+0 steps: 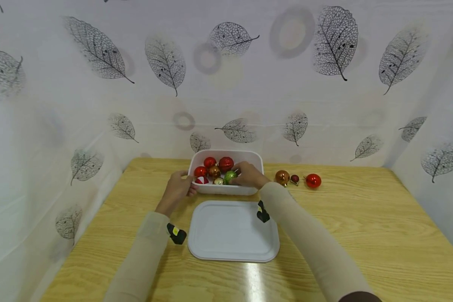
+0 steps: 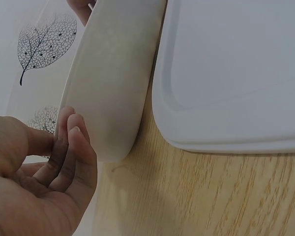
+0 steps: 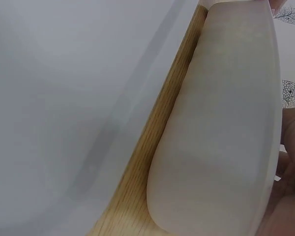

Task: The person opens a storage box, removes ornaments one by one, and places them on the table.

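Note:
A white plastic box (image 1: pixel 226 190) at the back of the table holds several Christmas baubles: a red ribbed bauble (image 1: pixel 226 164), an orange bauble (image 1: pixel 214 171), a red-and-white one (image 1: pixel 201 180) and others. My left hand (image 1: pixel 178 187) pinches the rim at the box's left front corner. In the left wrist view, the thumb and fingertips (image 2: pixel 74 130) meet at that rim. My right hand (image 1: pixel 248 175) reaches over the front wall into the box, fingers around a green bauble (image 1: pixel 230 176). The box wall hides most of this hand in the right wrist view.
A white lid (image 1: pixel 233 230) lies flat on the wooden table, just in front of the box. Right of the box lie an orange bauble (image 1: pixel 282 177), a small dark red bauble (image 1: pixel 295 179) and a red bauble (image 1: pixel 313 180). A leaf-print curtain (image 1: pixel 234 100) hangs behind.

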